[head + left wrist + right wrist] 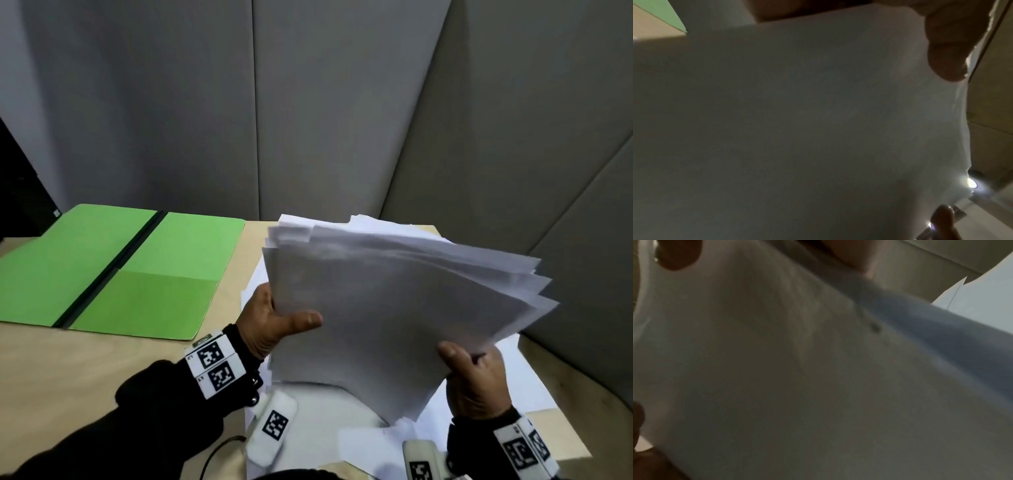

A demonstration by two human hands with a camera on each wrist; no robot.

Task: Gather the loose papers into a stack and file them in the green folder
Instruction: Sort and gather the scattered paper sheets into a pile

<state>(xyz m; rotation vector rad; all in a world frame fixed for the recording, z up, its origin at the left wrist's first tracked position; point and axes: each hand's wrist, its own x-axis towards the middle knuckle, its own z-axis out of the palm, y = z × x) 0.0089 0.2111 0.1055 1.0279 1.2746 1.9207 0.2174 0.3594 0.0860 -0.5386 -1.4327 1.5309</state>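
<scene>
A fanned stack of white papers (394, 301) is raised off the table, tilted towards me, its edges uneven. My left hand (274, 318) grips its left edge with the thumb across the front sheet. My right hand (476, 373) pinches the lower right corner. The green folder (113, 270) lies open flat at the left of the table, a dark spine down its middle and a pocket on its right half. In both wrist views the papers (797, 129) (777, 369) fill the picture, with a thumb (947, 48) on them.
More loose white sheets (342, 431) lie on the wooden table (85, 370) under the raised stack. Grey padded partitions (308, 102) wall off the back and right. A black cable (219, 452) lies near the front edge.
</scene>
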